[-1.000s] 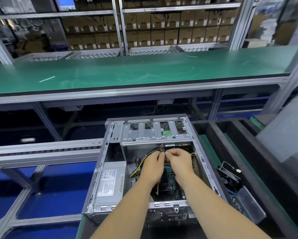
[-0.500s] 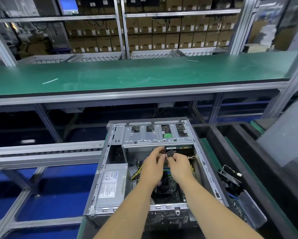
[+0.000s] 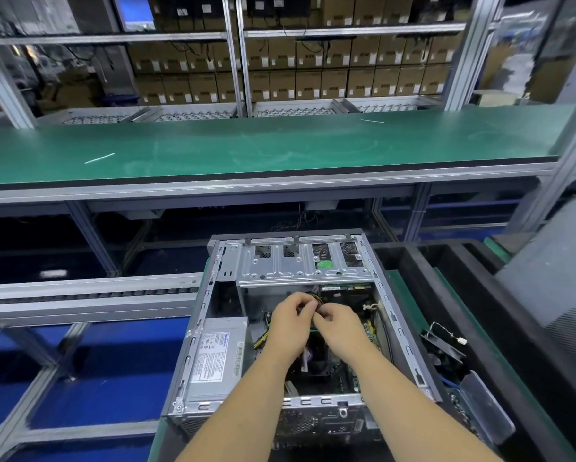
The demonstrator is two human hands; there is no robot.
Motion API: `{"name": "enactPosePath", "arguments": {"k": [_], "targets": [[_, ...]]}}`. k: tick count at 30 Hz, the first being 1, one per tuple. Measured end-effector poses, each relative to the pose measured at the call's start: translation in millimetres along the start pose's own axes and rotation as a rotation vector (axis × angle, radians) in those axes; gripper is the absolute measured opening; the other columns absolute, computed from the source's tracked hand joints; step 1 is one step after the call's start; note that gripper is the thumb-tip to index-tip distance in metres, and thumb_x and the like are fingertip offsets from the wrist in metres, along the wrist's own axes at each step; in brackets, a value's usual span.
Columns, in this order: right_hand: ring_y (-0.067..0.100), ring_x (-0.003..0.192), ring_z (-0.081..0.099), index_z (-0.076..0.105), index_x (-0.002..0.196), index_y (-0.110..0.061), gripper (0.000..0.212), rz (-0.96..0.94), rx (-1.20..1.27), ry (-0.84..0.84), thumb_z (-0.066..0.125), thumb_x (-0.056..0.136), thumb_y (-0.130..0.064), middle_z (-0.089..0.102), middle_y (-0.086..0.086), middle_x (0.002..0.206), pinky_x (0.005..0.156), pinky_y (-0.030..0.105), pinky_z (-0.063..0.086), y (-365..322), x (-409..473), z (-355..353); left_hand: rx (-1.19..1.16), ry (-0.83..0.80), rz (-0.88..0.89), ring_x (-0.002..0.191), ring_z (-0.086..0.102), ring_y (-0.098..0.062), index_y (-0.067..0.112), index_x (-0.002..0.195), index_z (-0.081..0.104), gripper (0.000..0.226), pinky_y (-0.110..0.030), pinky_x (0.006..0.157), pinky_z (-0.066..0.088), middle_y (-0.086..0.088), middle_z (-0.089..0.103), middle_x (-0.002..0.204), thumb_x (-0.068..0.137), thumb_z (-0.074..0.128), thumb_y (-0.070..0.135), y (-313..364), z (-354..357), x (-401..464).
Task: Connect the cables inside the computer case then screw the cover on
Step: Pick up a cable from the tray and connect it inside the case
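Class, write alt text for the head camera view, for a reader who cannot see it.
Seen from above, the left hand and right hand meet inside an open computer case, both pinching a bundle of cables. A silver power supply sits at the case's left; a long green workbench and shelves of cardboard boxes lie beyond.

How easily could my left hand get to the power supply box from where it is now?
Probably easily. The left hand is busy pinching the cable bundle with the right hand, but the power supply lies uncovered just left of it in the open case.
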State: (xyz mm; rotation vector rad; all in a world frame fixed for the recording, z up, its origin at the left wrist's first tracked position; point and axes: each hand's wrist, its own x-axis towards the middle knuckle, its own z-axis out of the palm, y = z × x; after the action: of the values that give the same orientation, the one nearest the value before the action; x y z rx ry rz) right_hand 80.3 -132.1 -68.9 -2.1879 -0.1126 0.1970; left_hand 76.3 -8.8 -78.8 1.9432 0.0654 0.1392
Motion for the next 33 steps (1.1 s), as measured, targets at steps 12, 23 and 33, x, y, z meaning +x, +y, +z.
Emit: {"name": "enactPosePath", "arguments": {"k": [12,23,33], "targets": [[0.025,0.081,0.061,0.067,0.092,-0.016,0.029,0.284,0.297,0.507,0.044,0.106,-0.025,0.066,0.005,0.085,0.074,0.036,0.048,13,8,-6,0.126,0.040,-0.109,0.097,0.063,-0.013,0.024,0.121,0.062,0.027,-0.031,0.085,0.050,0.009,0.068,0.104,0.101,0.044,0.031,0,1,-4],[0.031,0.086,0.053,0.059,0.105,-0.004,0.034,0.462,0.486,0.540,0.033,0.109,-0.025,0.059,0.018,0.097,0.075,0.040,0.042,26,36,-5,0.287,-0.052,-0.035,0.082,0.055,-0.008,0.025,0.124,0.057,0.029,-0.028,0.073,0.045,0.010,0.060,0.098,0.098,0.046,0.026,-2,5,-7],[0.024,0.065,0.045,0.057,0.097,-0.008,0.036,0.437,0.417,0.511,0.031,0.110,-0.029,0.053,0.009,0.077,0.066,0.036,0.039,25,38,-6,0.313,-0.073,-0.038,0.079,0.054,0.002,0.029,0.125,0.054,0.029,-0.025,0.063,0.040,0.022,0.054,0.091,0.097,0.045,0.026,-1,6,-6]]}}
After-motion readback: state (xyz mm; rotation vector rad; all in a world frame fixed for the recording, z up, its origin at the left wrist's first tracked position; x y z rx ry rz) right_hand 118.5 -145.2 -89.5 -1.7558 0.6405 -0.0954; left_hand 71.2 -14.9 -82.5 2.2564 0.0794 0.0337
